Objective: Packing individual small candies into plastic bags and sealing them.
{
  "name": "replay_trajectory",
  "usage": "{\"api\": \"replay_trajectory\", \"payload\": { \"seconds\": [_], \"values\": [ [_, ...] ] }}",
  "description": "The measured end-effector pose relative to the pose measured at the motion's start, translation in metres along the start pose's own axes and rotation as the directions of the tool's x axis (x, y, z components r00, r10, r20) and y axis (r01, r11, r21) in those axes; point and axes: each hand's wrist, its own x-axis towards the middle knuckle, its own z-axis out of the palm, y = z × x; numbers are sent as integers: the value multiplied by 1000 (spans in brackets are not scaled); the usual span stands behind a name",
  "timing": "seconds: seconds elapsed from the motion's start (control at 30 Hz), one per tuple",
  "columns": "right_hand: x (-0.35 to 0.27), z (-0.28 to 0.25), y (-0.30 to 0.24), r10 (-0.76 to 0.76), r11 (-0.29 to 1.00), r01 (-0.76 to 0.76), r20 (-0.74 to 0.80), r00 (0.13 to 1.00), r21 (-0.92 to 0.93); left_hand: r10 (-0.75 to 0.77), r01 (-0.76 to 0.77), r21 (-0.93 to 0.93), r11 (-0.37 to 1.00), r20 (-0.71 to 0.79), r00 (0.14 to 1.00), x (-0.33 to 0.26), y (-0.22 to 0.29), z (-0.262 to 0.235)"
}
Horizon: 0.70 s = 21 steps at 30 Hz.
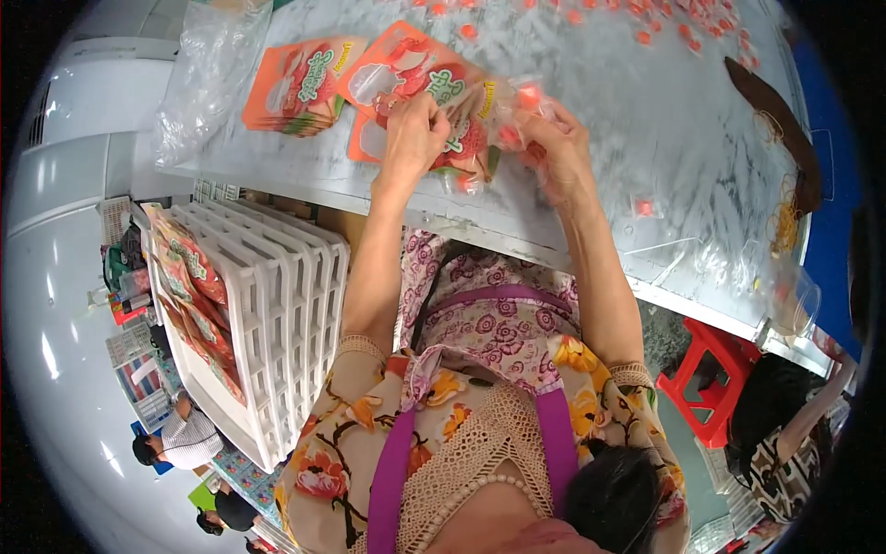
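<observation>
My left hand [417, 138] is closed, with its fingertips pinched on an orange-red printed pouch [472, 152] with a clear window. My right hand [559, 152] curls around several red candies in clear wrappers [529, 95] beside the pouch's right end. One more wrapped red piece shows at the lower edge of the pouch. Beneath and behind it, another pouch [399, 57] of the same print lies on the table. A fanned stack of such pouches [300, 88] rests to the left. What lies under my left fingers is partly hidden.
Many red candies [688, 23] lie scattered at the far right of the grey table [628, 120]. Crumpled clear bags [208, 78] are at the left; one wrapped candy [643, 205] sits right. White crates [277, 314] with pouches stand left, a red stool [706, 379] right.
</observation>
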Motion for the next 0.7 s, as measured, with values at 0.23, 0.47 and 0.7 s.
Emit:
{"api": "replay_trajectory", "payload": {
  "seconds": [0.23, 0.47, 0.7],
  "values": [
    [14, 44, 20, -95, 991, 91, 40, 995, 96, -250, 302, -270, 914, 210, 945, 10, -3, -1],
    [32, 50, 59, -388, 797, 359, 43, 921, -486, -241, 296, -456, 839, 178, 954, 10, -22, 9],
    [36, 62, 42, -475, 680, 385, 25, 880, -624, 3, -50, -177, 983, -256, 967, 1, 21, 0]
  ]
}}
